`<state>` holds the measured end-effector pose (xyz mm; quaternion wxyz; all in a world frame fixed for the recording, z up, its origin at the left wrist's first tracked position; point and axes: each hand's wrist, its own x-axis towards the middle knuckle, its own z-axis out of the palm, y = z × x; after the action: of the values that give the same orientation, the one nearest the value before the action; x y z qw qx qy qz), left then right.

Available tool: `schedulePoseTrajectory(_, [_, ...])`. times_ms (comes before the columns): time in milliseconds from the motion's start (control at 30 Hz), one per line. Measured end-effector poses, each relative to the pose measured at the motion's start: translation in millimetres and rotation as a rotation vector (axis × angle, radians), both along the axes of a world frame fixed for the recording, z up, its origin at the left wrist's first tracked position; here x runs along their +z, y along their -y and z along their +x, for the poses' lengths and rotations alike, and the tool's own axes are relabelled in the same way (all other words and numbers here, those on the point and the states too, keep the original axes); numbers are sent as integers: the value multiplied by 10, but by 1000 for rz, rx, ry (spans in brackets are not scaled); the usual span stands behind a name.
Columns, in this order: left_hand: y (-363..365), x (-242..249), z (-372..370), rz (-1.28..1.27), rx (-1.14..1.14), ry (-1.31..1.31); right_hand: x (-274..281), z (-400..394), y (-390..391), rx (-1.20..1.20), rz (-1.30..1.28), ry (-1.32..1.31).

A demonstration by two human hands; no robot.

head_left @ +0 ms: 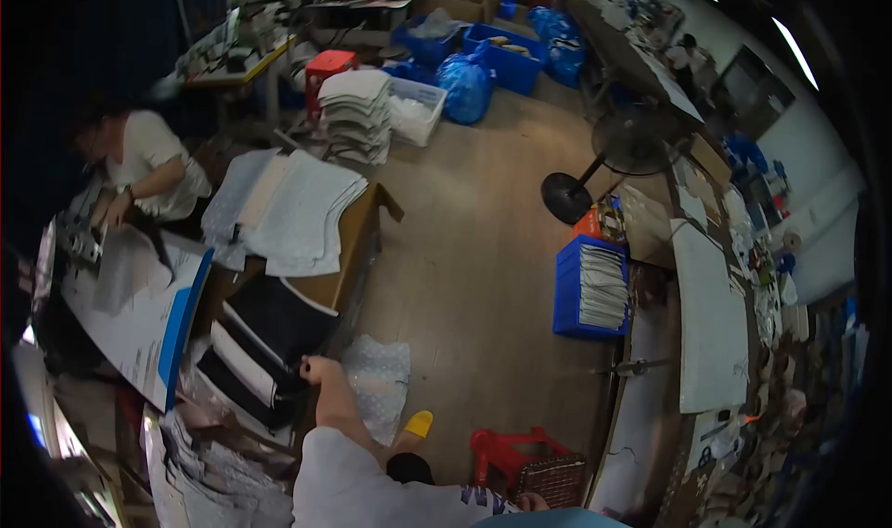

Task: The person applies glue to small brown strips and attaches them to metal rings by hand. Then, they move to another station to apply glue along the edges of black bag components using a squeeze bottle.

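My left hand (319, 370) reaches out to the left, its fingers closed on the edge of a black piece (282, 319) in a stack of black and white pieces on the brown table (358, 240). A white strip (243, 363) lies among the black ones. Behind this stack, large light grey sheets (302, 212) are piled on the same table. My right hand (532, 502) shows only in small part at the bottom edge, near my shirt; its fingers are too hidden to make out.
A co-worker (153, 166) sits at a sewing machine at left. A patterned sheet (378, 384) lies on the floor beside a yellow shoe (419, 423). A red stool (511, 454) stands near me. To the right are a blue crate (567, 291) of stacked pieces and a standing fan (636, 143).
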<state>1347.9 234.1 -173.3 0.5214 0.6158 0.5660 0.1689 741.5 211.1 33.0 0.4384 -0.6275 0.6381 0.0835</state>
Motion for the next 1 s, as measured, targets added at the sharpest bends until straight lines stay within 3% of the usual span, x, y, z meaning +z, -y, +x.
schedulePoseTrajectory(33, [-28,-282,62,-46,41,259,12,1,38,27,1,-2])
schedulePoseTrajectory(67, [-115,-554,103,-94,-9,299,2,3,79,56,7,-3])
schedulePoseTrajectory(133, [-164,-491,145,11,-103,193,-5,109,169,95,14,2])
schedulePoseTrajectory(167, [-177,-533,175,12,-49,260,-3,148,219,112,18,2])
schedulePoseTrajectory(300, [-109,128,160,79,-1,270,54,308,354,150,30,16])
schedulePoseTrajectory(400, [-132,745,116,151,-183,247,82,429,417,177,39,26])
schedulePoseTrajectory(533, [-279,1062,209,417,-479,497,120,517,484,203,31,25])
schedulePoseTrajectory(633, [-447,1086,110,560,-547,486,139,562,503,219,36,23])
schedulePoseTrajectory(667, [-508,959,21,558,-555,437,147,582,506,226,34,23])
schedulePoseTrajectory(700, [-534,828,-73,373,-510,360,150,592,512,229,31,22])
schedulePoseTrajectory(800, [-390,663,-300,180,-372,453,168,626,522,232,21,13])
schedulePoseTrajectory(833, [-371,616,-345,291,-380,234,184,619,516,231,21,9])
schedulePoseTrajectory(1000, [-35,486,-262,-18,-289,-55,190,653,488,231,9,-1])
